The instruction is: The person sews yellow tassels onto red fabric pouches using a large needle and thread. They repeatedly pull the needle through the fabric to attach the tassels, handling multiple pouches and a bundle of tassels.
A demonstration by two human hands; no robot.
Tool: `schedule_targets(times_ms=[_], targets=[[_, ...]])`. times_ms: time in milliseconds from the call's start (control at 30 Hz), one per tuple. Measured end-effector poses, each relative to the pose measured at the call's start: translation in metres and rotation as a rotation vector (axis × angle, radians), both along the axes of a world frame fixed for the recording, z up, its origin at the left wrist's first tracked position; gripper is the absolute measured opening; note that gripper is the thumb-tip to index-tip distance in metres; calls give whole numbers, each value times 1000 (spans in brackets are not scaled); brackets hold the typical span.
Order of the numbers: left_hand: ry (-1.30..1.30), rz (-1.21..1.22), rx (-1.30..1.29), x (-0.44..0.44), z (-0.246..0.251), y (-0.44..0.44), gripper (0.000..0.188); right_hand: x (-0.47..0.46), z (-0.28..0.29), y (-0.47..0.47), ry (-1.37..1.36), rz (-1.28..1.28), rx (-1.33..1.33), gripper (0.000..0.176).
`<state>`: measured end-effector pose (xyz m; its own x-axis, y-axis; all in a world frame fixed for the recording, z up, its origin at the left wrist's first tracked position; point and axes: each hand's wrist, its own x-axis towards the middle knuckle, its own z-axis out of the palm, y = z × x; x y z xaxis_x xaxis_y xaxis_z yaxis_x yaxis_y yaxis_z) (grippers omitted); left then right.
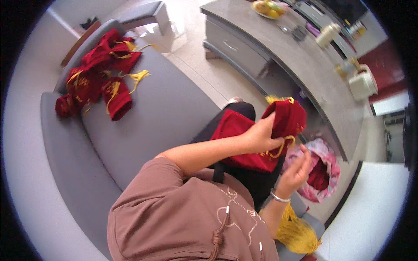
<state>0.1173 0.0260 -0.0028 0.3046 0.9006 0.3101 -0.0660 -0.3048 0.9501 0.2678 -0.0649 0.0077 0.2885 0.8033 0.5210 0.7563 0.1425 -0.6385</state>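
My left hand (263,135) grips a dark red velvet drawstring pouch (289,119) by its side, above my lap. A yellow cord (281,148) loops from the pouch below my fingers, and a yellow tassel (272,98) shows at its far end. Another piece of red velvet (232,125), apparently a pouch, lies across my black-trousered legs under my left hand. My right hand (296,171), with a bracelet at the wrist, is raised just beside the cord with its fingers bent. Whether those fingers pinch anything is unclear. Beside my right forearm lies a bundle of yellow tasselled cords (295,231).
Several red pouches with yellow cords (94,71) are heaped at the far end of the grey sofa (163,98). A pink patterned bag (333,176) holding red cloth stands on the floor. A grey-topped table (313,65) bears a fruit plate (266,11) and a white jug (362,83).
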Motion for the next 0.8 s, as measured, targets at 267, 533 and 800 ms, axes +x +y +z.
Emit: schedule_targets(times_ms=[267,533,800], targets=[[-395,-46,-492,-66,8,9,39,17,-7,3,405,47,-94,25],[-200,851,107,-302,45,48,21,37,-28,6,383,34,-126,25],[-896,1447,161,-554,33,16,44,33,-26,2,510,71,-154,23]])
